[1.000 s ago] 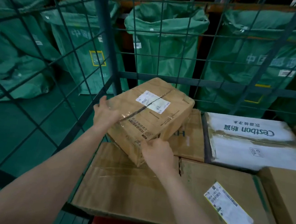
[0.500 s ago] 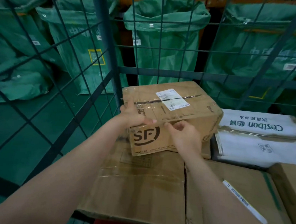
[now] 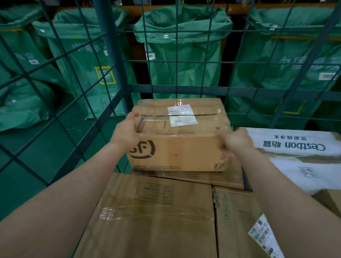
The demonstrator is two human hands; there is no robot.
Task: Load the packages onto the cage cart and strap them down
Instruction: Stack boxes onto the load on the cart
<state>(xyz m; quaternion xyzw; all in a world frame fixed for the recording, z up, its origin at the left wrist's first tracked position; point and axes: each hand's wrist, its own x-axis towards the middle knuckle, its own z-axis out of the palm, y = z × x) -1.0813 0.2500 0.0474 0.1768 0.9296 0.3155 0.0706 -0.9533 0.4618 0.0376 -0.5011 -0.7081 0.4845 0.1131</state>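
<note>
A brown taped cardboard box (image 3: 181, 141) with a white label and a black logo sits on top of other cartons in the far left corner of the wire cage cart (image 3: 110, 51). My left hand (image 3: 126, 131) grips the box's left end. My right hand (image 3: 237, 143) grips its right end, motion-blurred. Under the box lie a flat brown carton (image 3: 228, 177) and a large taped carton (image 3: 154, 217). A white Cestbon package (image 3: 303, 157) lies right of the box.
Another brown carton (image 3: 237, 222) with a white label lies at lower right, and a further brown box (image 3: 335, 200) at the right edge. Green mail sacks (image 3: 182, 55) hang beyond the cage mesh. The green floor (image 3: 24, 150) shows through the left wall.
The box has been turned square to the cage and set back into the corner. My hands have shifted from its near side to its two ends.
</note>
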